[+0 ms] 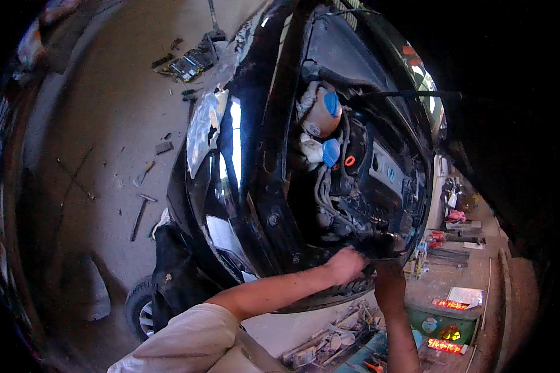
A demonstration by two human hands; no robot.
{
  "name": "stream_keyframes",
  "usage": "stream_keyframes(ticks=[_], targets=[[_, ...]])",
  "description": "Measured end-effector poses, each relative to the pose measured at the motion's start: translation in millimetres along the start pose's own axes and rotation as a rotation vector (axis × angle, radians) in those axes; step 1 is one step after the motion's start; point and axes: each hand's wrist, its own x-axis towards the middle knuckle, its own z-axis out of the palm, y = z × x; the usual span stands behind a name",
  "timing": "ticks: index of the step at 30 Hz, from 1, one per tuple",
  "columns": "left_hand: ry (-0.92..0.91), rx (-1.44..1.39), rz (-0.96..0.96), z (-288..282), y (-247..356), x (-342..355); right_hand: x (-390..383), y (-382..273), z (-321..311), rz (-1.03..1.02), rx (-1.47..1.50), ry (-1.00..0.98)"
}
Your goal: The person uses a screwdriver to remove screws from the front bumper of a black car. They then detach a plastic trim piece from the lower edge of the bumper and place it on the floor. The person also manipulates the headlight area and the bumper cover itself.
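At the front edge of the open engine bay (354,180) of the black car, I see my left hand (345,264) closed on a dark part (382,244) that lies crosswise along this edge. The part continues to the right from the left hand. My right hand (389,283) comes from below the same edge, just under the part; whether its fingers are closed I cannot tell. The left hand is nearer to the part.
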Motion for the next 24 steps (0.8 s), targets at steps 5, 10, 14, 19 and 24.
stream_keyframes(ticks=[5, 10, 14, 19, 24], targets=[[0.12, 0.025, 0.045, 0.6, 0.9, -3.3, -4.1, -9.1, -2.8, 0.152, 0.223, -0.034], [0.093, 0.079, -0.02, 4.3, 8.3, 0.5, -8.6, -25.6, -5.5, 0.539, 0.516, -0.199], [-0.033, -0.099, 0.053, -2.4, -8.7, 3.8, -4.6, -6.1, -10.4, 0.047, -0.041, -0.183], [0.095, -0.08, 0.015, -1.4, -0.2, -6.7, -1.1, -24.5, -10.7, 0.61, 0.342, -0.348], [0.093, 0.004, -0.017, 5.6, -0.3, -0.2, -18.9, -7.7, 7.5, 0.4, 0.303, -0.199]])
